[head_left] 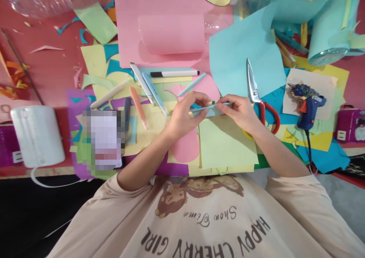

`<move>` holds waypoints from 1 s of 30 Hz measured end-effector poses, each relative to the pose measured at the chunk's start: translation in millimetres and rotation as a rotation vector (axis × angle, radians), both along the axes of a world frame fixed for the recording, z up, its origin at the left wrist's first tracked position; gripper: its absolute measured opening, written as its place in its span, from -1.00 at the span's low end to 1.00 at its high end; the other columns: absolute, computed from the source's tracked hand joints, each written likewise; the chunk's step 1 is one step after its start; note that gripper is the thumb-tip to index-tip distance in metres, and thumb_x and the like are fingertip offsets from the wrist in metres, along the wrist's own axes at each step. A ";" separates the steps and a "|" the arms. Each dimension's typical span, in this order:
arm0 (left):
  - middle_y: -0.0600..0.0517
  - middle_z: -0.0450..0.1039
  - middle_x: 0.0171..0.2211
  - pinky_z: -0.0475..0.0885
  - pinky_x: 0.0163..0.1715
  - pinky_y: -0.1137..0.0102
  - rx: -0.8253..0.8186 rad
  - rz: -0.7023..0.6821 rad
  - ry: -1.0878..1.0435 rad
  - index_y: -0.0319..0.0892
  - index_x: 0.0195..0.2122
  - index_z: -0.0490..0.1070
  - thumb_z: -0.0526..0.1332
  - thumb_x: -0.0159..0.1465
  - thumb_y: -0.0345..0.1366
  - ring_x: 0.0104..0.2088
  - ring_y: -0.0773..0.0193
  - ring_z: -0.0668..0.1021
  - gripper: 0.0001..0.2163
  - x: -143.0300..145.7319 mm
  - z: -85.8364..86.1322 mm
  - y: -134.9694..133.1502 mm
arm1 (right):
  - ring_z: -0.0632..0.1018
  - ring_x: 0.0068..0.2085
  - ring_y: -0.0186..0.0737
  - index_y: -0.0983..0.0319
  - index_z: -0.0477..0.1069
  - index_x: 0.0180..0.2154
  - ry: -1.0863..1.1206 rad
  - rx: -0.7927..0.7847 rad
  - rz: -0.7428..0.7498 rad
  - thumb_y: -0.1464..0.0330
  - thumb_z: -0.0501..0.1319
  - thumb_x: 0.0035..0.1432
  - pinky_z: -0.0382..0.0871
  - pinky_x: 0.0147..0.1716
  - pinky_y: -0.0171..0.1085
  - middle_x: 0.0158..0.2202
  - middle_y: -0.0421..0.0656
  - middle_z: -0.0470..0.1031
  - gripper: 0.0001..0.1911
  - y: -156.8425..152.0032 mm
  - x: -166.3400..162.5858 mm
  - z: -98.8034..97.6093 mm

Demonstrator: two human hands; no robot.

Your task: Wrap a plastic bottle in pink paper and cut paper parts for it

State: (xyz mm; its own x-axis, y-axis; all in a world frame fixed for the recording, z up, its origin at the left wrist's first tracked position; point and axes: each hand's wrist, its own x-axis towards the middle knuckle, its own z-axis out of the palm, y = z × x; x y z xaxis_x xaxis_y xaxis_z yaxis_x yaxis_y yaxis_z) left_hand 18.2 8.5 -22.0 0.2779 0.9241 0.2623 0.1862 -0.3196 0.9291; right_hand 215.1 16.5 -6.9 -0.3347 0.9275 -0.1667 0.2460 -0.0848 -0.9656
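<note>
Between my hands stretches a narrow piece of light blue paper [215, 112], its upper edge looking folded or rolled. My left hand [185, 115] grips its left end between thumb and fingers. Its right end is pinched by the thumb and fingers of my right hand [241, 111]. Below them lies a pale green-yellow sheet [228, 144], with a pink paper shape [186, 147] to its left. Just beyond my left hand is a thin light blue paper roll [191, 84]. Red-handled scissors [253, 83] lie beside my right hand, partly hidden by it.
A blue glue gun [309, 106] rests on a pale card at right, its cord running to the table edge. Pens, including a black-capped white marker [175, 73], lie beyond my left hand. A blurred phone [104, 140], a white case [38, 136] and a pink cylinder [172, 34] stand around.
</note>
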 end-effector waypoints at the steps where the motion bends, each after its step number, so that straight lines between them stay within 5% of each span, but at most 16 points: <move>1: 0.03 0.47 -0.30 0.47 -0.24 0.39 0.007 -0.009 0.008 -0.12 -0.20 0.35 0.22 0.25 -0.22 -0.28 0.34 0.54 -0.85 0.2 0.9 0.0 | 0.43 -0.49 -0.39 0.21 0.49 -0.38 -0.005 0.004 -0.004 0.10 0.30 0.09 0.23 -0.51 -0.36 -0.45 -0.25 0.47 -0.71 -0.2 -0.1 0.4; 11: 0.08 0.47 -0.36 0.42 -0.34 0.48 -0.063 0.027 0.089 -0.15 -0.26 0.39 0.21 0.25 -0.32 -0.38 0.41 0.50 -0.94 1.8 4.9 1.4 | 0.24 -0.54 -0.45 0.23 0.51 -0.35 -0.061 0.059 -0.048 0.13 0.31 0.08 0.10 -0.53 -0.35 -0.48 -0.26 0.43 -0.72 -0.4 -0.3 3.2; 20: 0.09 0.41 -0.38 0.44 -0.32 0.49 -0.222 -0.122 -0.112 -0.15 -0.17 0.34 0.29 0.21 -0.22 -0.38 0.43 0.49 -0.78 5.7 5.5 -1.7 | 0.44 -0.42 -0.39 0.16 0.43 -0.18 0.244 -0.196 -0.169 0.22 0.46 -0.13 0.37 -0.44 -0.37 -0.40 -0.28 0.42 -0.55 0.5 -4.0 6.6; 30: 0.06 0.33 -0.26 0.48 -0.28 0.41 -0.032 -0.121 -0.021 -0.06 -0.02 0.21 0.27 0.22 -0.17 -0.30 0.38 0.47 -0.65 9.0 -2.9 -9.0 | 0.34 -0.50 -0.42 0.25 0.42 -0.51 0.242 -0.190 -0.171 0.07 0.41 -0.11 0.29 -0.49 -0.35 -0.57 -0.28 0.32 -0.61 -5.3 -12.2 11.4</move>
